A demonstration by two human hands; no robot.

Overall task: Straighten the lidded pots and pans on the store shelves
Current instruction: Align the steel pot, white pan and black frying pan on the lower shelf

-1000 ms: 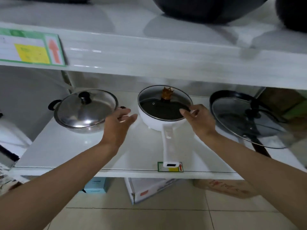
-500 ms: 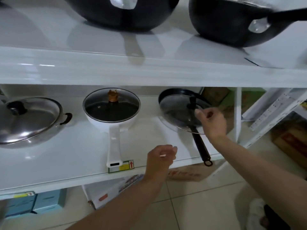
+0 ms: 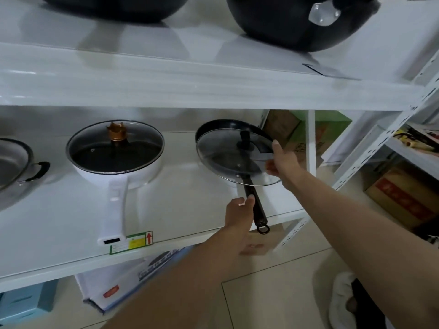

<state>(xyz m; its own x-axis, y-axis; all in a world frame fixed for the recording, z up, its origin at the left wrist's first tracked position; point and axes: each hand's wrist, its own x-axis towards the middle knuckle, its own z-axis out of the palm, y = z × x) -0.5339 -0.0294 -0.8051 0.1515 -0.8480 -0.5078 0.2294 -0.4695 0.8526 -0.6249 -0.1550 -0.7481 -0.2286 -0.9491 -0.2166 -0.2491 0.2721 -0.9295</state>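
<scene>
On the white lower shelf (image 3: 190,205) we count three lidded pans. Our right hand (image 3: 282,162) reaches out, pinching the round glass lid (image 3: 228,160) lying askew on the black frying pan (image 3: 213,125). Our left hand (image 3: 238,213) seems curled against its black handle (image 3: 255,205); the grip is unclear.

red up-arrow on shelf-edge label (image 3: 131,242); text unreadable
</scene>
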